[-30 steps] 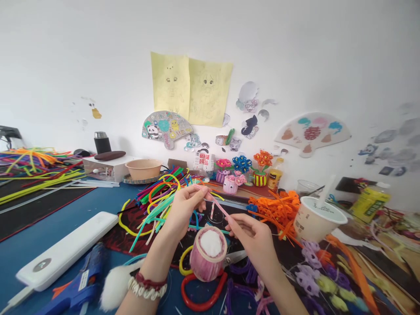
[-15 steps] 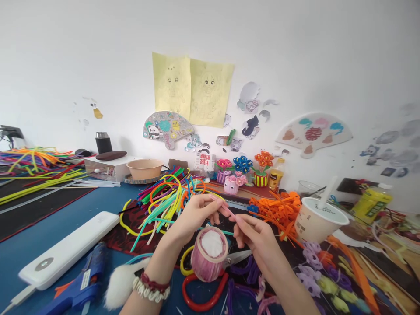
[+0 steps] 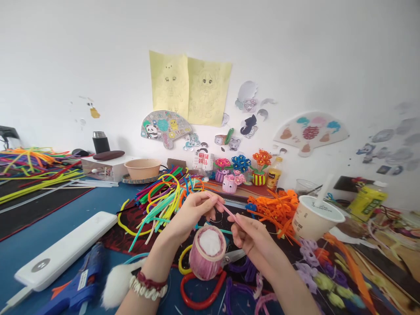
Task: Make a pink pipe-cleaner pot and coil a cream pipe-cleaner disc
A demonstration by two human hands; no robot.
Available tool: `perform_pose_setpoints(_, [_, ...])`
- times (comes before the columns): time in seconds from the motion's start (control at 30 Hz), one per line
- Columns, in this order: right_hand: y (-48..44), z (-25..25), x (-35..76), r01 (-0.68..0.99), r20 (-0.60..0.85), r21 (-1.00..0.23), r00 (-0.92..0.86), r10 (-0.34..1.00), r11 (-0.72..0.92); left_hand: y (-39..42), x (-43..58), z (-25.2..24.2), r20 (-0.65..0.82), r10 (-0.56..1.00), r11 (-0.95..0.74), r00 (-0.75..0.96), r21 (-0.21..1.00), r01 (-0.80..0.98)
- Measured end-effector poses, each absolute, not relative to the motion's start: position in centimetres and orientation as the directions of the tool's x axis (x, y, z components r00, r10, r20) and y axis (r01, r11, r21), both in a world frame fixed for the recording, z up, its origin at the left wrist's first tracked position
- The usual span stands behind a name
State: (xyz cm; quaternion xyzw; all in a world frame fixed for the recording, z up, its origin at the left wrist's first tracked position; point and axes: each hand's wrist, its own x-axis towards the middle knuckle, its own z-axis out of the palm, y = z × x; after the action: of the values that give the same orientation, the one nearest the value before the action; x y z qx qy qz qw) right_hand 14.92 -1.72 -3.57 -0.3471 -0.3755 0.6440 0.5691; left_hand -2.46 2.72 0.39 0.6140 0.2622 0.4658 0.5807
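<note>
My left hand (image 3: 190,213) and my right hand (image 3: 251,234) both pinch a thin pink pipe cleaner (image 3: 229,211) that is stretched between them above the table. Just below the hands stands a small pink wrapped pot (image 3: 207,253) with white filling on top. A red pipe-cleaner loop (image 3: 201,300) and a yellow loop (image 3: 183,260) lie under the pot. Scissors (image 3: 234,257) lie to the pot's right, partly hidden by my right hand. A shell bracelet sits on my left wrist.
A heap of coloured pipe cleaners (image 3: 164,192) lies behind my left hand, an orange bundle (image 3: 277,209) at right. A paper cup with a straw (image 3: 310,218) stands right. A blue glue gun (image 3: 77,286), white case (image 3: 65,249) and white pompom (image 3: 116,282) lie left. Small flower pots (image 3: 241,173) line the wall.
My hands have drawn closer together along the pink pipe cleaner, so the stretch between them is shorter. The pot and the rest stay put.
</note>
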Motion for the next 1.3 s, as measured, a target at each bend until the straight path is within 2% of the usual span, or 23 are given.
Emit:
perform_pose_setpoints(0.33, [-1.74,-3.7,14.97,-0.465,0.031,-0.885,-0.095,0.995,-0.017,2.82,-2.44,0.3,0.261,0.873,-0.181,0.411,0.958,-0.223])
perform_pose_setpoints(0.47, [-1.84,-3.68,14.88,-0.441,0.048,-0.897,-0.14,0.989,-0.019,2.75,-2.48,0.38,0.253,0.86,-0.169,0.443,0.961,-0.22])
perform_pose_setpoints(0.67, [-2.0,-3.49,14.76,-0.41,0.053,-0.912,-0.116,0.992,0.001,2.62,-2.36,0.38,0.253,0.843,-0.165,0.474,0.961,-0.22])
perform_pose_setpoints(1.3, [-1.49,-4.08,15.45,-0.497,0.04,-0.867,-0.11,0.993,-0.02,3.48,-2.71,-0.08,0.248,0.936,-0.167,0.249,0.938,-0.304])
